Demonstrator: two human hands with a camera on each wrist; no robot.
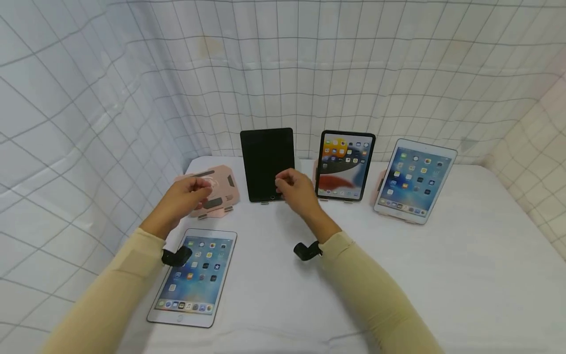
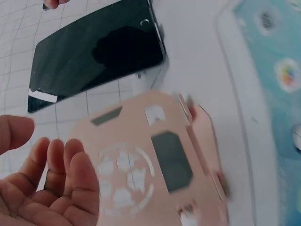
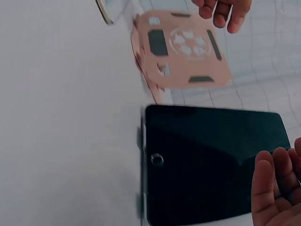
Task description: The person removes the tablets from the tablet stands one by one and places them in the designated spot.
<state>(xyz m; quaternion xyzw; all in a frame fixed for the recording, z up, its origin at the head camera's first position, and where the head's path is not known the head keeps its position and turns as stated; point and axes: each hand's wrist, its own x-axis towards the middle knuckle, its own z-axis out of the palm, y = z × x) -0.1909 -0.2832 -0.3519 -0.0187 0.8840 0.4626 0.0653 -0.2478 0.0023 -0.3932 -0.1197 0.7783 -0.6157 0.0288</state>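
My left hand (image 1: 182, 198) hovers in front of a pink folding tablet stand (image 1: 224, 183), its fingers loosely bent with nothing between them. Grey pads and a round cut-out pattern mark the stand's plate, seen close in the left wrist view. Just right of it, a dark-screened tablet (image 1: 265, 160) leans upright on a stand mostly hidden behind it. My right hand (image 1: 301, 191) is in front of that tablet's lower right corner, fingers loosely bent and holding nothing. In the right wrist view, its fingers (image 3: 264, 181) overlap the black screen.
A white tablet (image 1: 201, 265) with its screen lit lies flat at the front left, partly under my left sleeve. Farther right, a black-framed tablet (image 1: 345, 167) and another white tablet (image 1: 415, 179) lean on pink stands. A white grid-patterned curtain (image 1: 336, 73) hangs behind the white table (image 1: 464, 275).
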